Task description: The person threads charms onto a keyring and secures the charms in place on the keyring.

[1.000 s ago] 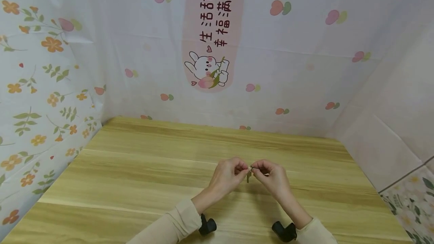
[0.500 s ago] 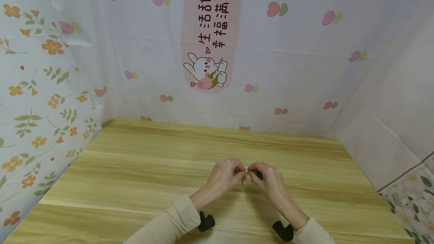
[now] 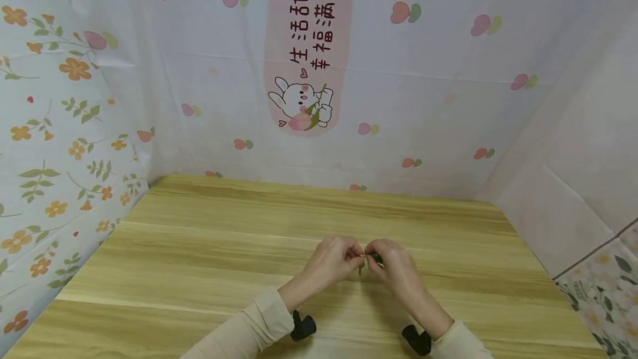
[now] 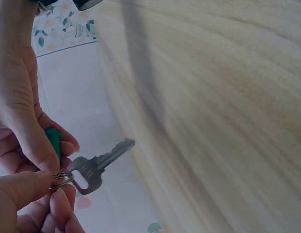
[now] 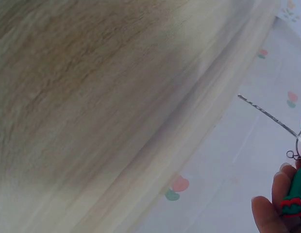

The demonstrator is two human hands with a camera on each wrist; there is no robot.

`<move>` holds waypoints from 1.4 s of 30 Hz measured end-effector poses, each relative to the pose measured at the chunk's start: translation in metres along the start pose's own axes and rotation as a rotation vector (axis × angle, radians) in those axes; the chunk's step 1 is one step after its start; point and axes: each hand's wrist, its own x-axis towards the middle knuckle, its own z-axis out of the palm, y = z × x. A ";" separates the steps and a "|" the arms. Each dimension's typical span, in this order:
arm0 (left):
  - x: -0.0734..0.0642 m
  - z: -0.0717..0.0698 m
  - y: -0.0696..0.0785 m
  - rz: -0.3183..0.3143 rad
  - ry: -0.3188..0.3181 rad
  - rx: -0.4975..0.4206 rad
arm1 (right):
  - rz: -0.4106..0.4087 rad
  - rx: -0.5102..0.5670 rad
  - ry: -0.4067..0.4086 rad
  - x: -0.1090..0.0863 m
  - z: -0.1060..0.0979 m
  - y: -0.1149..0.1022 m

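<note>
My left hand [image 3: 330, 261] and right hand [image 3: 396, 263] almost meet above the table. In the left wrist view, a metal key [image 4: 87, 174] hangs from a small split ring [image 4: 60, 179], which my left thumb and fingers pinch. My right hand holds a green keychain charm [image 4: 53, 141] close beside the ring. Red trim shows on the charm [image 5: 297, 194] in the right wrist view, where the key's shaft [image 5: 267, 114] is seen edge-on and the ring [image 5: 300, 145] is cut by the frame edge. Fingers hide part of the ring and charm.
The wood-grain table [image 3: 224, 242] spreads below both hands. A patterned white cloth [image 3: 209, 71] hangs behind it, with floral cloth at the left. Black wrist mounts [image 3: 304, 327] stick out beneath the sleeves.
Both hands have shifted slightly left and stay close together. The dark green charm, hidden a second ago, shows in my right hand. The key still hangs between them.
</note>
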 end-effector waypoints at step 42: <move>-0.002 0.000 0.001 -0.022 -0.005 -0.049 | 0.004 0.039 0.016 -0.002 0.001 0.004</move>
